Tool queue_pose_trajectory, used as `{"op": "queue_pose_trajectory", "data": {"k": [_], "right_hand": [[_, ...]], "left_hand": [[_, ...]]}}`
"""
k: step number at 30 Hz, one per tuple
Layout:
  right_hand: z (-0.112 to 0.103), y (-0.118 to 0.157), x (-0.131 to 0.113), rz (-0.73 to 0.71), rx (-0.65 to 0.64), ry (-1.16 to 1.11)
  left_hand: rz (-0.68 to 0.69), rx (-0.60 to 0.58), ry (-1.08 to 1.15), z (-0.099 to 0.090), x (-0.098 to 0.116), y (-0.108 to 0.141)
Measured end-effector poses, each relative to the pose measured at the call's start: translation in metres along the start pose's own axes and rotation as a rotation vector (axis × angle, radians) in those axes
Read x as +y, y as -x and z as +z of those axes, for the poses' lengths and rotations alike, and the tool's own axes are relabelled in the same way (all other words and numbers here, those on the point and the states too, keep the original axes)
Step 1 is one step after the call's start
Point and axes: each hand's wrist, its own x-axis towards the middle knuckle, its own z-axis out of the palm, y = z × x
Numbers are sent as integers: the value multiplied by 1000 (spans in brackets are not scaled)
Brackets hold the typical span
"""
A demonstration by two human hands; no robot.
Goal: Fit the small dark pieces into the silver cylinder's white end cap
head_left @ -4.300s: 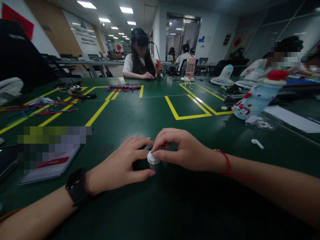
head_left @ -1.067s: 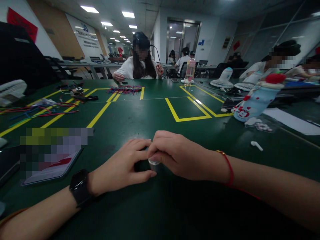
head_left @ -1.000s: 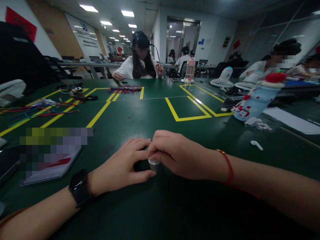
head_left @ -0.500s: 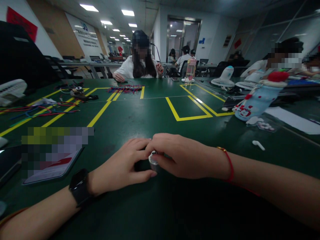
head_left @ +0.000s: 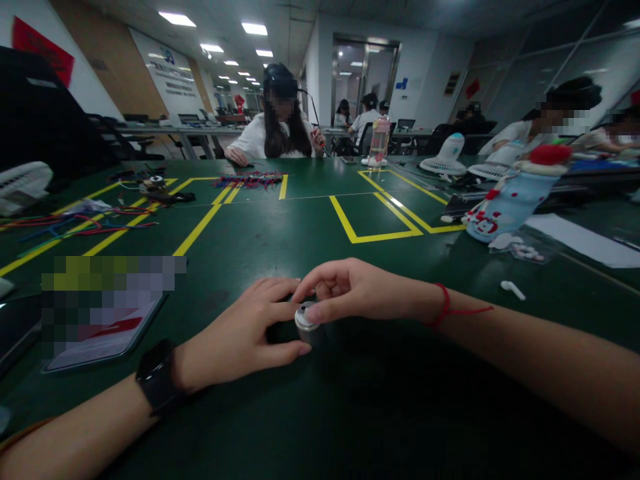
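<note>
A small silver cylinder with a white top (head_left: pixel 307 325) stands upright on the dark green table. My left hand (head_left: pixel 247 320) curves round it from the left, thumb at its near side and fingers at its far side. A dark watch sits on that wrist. From the right, my right hand (head_left: pixel 337 291) reaches over the cylinder, thumb and index finger bent together at its white top, the other fingers curled above. A small dark spot shows on the top between those fingertips. The index fingertip partly hides the left fingers.
A phone (head_left: pixel 113 327) lies left, with loose coloured wires (head_left: pixel 95 220) beyond. A blue bottle with a red lid (head_left: pixel 520 200) and a white earbud (head_left: pixel 513 289) are at right. Yellow tape (head_left: pixel 387 237) marks the table. Across it sits a co-worker (head_left: pixel 280 127).
My right hand has lifted and its wrist has turned, uncovering more of the cylinder's white top. My left hand keeps its place round the cylinder.
</note>
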Motion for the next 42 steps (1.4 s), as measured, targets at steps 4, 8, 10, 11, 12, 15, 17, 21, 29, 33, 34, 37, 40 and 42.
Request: {"op": "queue_pose_trajectory", "data": {"k": [4, 8, 10, 11, 12, 15, 17, 21, 29, 33, 34, 37, 40, 42], "right_hand": [[-32, 1, 24, -90, 399, 40], [-67, 2, 57, -64, 700, 174], [-75, 1, 67, -47, 733, 181], [-76, 1, 69, -47, 729, 188], [-76, 0, 70, -46, 719, 201], [-72, 0, 69, -42, 687, 244], [-70, 0, 67, -39, 685, 268], [-70, 0, 68, -33, 677, 315], [-66, -1, 69, -32, 624, 378], [-65, -1, 69, -30, 574, 402], [-65, -1, 70, -30, 566, 410], [-63, -1, 68, -30, 553, 444], [-52, -1, 61, -44, 539, 457], [-39, 0, 50, -85, 510, 386]], "left_hand": [[3, -2, -16, 1, -2, 1], [-1, -25, -38, 1, -3, 2], [1, -34, -41, 1, -2, 3], [3, -36, -41, 1, -2, 3], [5, -35, -40, 1, -2, 2], [3, -23, -36, 2, -2, 1], [2, -15, -35, 2, -2, 0], [-1, -9, -26, 2, -1, -1], [-3, -14, -40, 2, -3, 1], [-1, -22, -39, 2, -2, 1], [-1, -19, -36, 2, -2, 1], [-4, -8, -26, 2, -2, 1], [-6, -18, -30, 4, -3, 0], [-6, -31, -36, 4, -3, 0]]}}
